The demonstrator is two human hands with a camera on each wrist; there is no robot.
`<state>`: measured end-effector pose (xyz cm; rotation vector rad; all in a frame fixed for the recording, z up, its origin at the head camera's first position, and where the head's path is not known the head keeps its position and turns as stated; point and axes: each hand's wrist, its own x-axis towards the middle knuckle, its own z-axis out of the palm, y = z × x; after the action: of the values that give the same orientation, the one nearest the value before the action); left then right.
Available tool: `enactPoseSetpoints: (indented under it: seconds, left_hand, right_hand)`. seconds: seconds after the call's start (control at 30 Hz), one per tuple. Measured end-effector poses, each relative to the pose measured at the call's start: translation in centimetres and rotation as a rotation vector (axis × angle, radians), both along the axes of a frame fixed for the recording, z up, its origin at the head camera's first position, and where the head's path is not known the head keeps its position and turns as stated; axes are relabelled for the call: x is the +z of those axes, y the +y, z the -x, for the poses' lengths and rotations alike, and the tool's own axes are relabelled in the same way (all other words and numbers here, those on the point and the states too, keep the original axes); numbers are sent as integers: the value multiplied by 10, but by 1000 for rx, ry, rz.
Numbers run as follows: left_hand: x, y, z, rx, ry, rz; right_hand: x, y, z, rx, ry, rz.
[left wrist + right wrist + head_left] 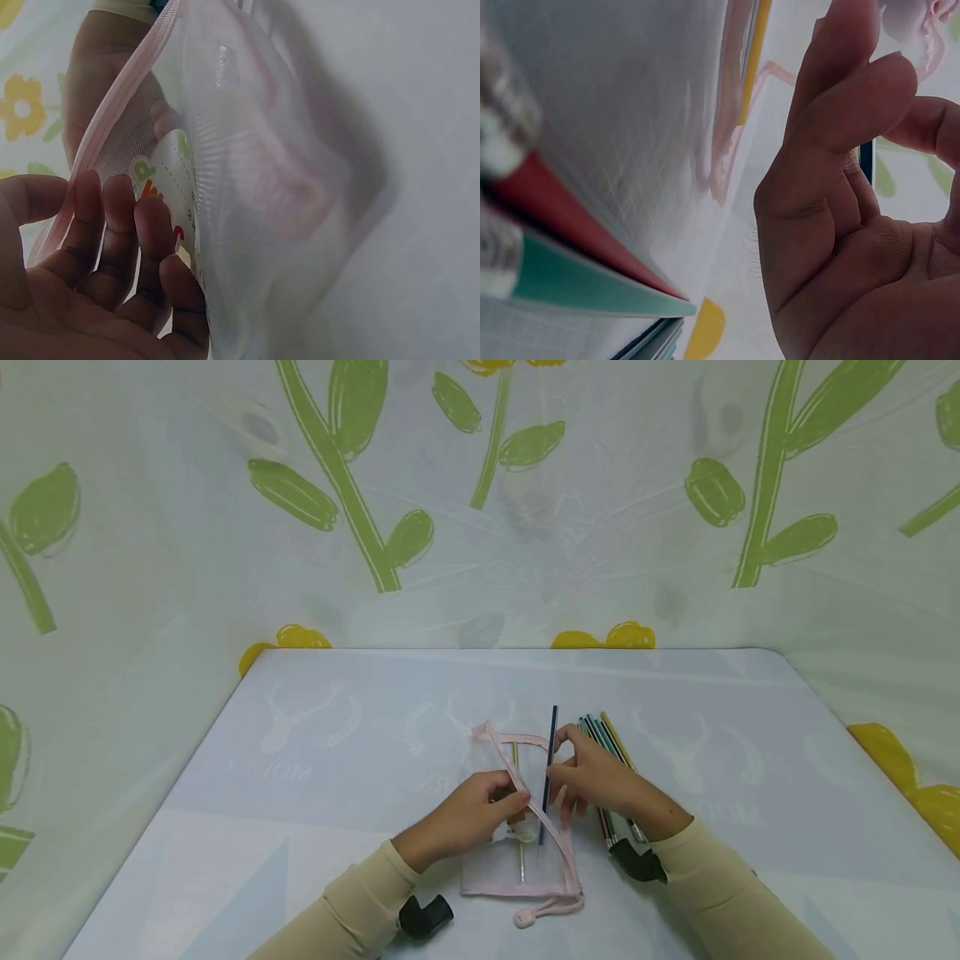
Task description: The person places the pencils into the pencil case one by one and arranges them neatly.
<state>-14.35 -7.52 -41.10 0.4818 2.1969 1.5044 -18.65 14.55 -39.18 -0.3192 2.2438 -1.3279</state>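
Observation:
A see-through pencil pouch (517, 891) with pink trim lies in front of me, its mouth held apart. My left hand (472, 814) pinches the pink zipper edge (112, 112) between thumb and index finger, the other fingers behind it against the pouch. Inside the pouch is a yellow pencil (522, 860), beside a label (176, 169) with coloured letters. My right hand (600, 777) pinches a dark blue pencil (553, 727), held lengthwise over the pouch's opening with its lower part overlapping the pouch in the head view.
Several pencils (604, 735) lie in a bundle under and beside the right forearm; a red pencil (577, 225) and a green pencil (592, 274) show close up. A pink zipper strap (547, 910) trails at the pouch's near end. The table's far edge (450, 649) meets a patterned curtain (600, 527).

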Motion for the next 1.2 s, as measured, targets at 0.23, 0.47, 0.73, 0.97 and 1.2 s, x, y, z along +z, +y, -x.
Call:
enactPoseSetpoints:
  seconds: [0.23,0.47,0.73,0.97,1.2]
  left_hand:
    - [1,0,0,1,0,-12]
    - [2,0,0,0,12,-9]
    - [2,0,0,4,-3,-17]
    - [1,1,-1,0,17,-23]
    - [2,1,-1,-11,28,-25]
  right_hand:
    - [1,-1,-2,32,-23,1]
    - [3,-3,-3,52,-27,4]
    - [-3,-4,-2,72,-28,-7]
    - [-5,-6,-2,81,-55,-14]
    - [-4,-10,0,75,-96,-76]
